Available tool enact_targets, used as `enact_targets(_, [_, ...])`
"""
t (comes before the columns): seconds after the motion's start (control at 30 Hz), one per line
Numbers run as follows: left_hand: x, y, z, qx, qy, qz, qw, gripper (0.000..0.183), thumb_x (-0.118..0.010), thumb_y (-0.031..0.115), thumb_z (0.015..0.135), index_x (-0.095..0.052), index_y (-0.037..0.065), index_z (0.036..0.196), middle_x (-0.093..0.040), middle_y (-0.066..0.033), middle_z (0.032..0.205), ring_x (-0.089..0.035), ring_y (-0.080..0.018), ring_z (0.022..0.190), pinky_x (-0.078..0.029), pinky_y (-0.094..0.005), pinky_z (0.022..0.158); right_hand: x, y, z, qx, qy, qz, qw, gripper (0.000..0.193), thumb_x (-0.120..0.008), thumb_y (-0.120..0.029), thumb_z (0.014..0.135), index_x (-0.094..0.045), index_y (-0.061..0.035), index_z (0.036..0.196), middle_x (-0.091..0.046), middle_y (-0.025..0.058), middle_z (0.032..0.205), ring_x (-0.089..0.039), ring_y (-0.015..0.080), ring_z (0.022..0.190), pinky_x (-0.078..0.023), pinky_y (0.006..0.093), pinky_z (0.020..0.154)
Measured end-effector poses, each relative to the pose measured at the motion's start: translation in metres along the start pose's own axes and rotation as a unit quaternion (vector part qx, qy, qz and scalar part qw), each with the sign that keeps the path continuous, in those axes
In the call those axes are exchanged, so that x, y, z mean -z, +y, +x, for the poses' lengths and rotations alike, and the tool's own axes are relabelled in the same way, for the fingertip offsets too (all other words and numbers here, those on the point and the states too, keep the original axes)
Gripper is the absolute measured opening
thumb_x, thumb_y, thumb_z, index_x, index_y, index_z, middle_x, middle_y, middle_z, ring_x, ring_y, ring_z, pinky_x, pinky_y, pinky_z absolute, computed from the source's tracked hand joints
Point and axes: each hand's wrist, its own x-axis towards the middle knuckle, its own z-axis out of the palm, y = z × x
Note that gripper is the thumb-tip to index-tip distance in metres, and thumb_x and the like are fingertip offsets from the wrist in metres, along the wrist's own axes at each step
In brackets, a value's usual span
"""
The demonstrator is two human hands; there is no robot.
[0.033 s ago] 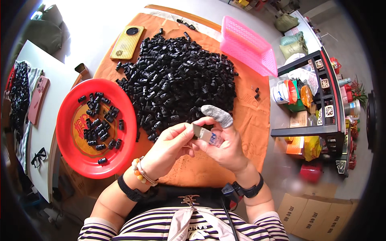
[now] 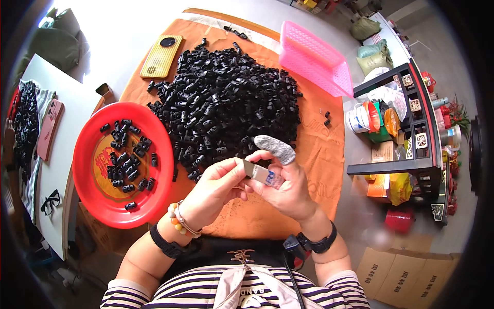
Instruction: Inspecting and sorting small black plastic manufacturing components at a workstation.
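In front of my chest both hands meet over a small pale rectangular block with blue marks and a grey, metal-like left end. My left hand pinches that grey end between thumb and fingers. Around the block's right part my right hand is closed, with a grey knitted finger cover on its raised index finger. Just beyond the hands lies a large pile of small black plastic cord locks. More black pieces lie on a round red tray at the left. Fingers hide part of the block.
An orange cloth covers the table. On it are a yellow phone at far left and a pink mesh basket at far right. A side table with glasses stands left; a dark shelf frame stands right.
The block between my hands has tilted slightly, and the whole view has shifted a little. Both hands keep the same hold.
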Motion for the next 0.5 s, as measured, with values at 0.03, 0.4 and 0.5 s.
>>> enact_targets(0.03, [-0.004,-0.001,-0.002,-0.001,0.004,0.0,1.0,0.023,-0.047,0.026,0.098,-0.058,0.006,0.102,-0.063,-0.0007,0.085,-0.058,-0.0069,0.074,-0.048,-0.0214,0.067,0.002,-0.002,-0.004,0.017,-0.006,-0.024,1.0,0.064,-0.061,0.011,0.081,-0.033,-0.0043,0.136,-0.053,0.0093,0.112,-0.06,0.0153,0.096,-0.053,0.0271,0.079])
enact_targets(0.4, [-0.046,-0.019,-0.01,0.026,-0.059,-0.106,0.992,0.022,-0.048,0.023,0.097,-0.054,0.005,0.108,-0.056,-0.0007,0.082,-0.051,-0.0092,0.066,-0.044,-0.0232,0.063,0.025,-0.01,-0.068,0.082,0.052,0.036,0.995,0.056,-0.066,-0.006,0.086,-0.038,-0.0014,0.134,-0.054,0.0017,0.088,-0.053,0.005,0.077,-0.043,0.0192,0.071])
enact_targets(0.5, [-0.053,-0.021,-0.011,0.015,-0.046,-0.108,0.993,0.019,-0.048,0.022,0.097,-0.052,0.007,0.108,-0.054,0.0001,0.08,-0.048,-0.0074,0.064,-0.042,-0.0226,0.062,0.026,-0.01,-0.077,0.05,0.052,0.058,0.996,0.05,-0.064,-0.006,0.087,-0.041,-0.0001,0.13,-0.052,-0.0002,0.088,-0.05,0.0036,0.077,-0.041,0.0176,0.07])
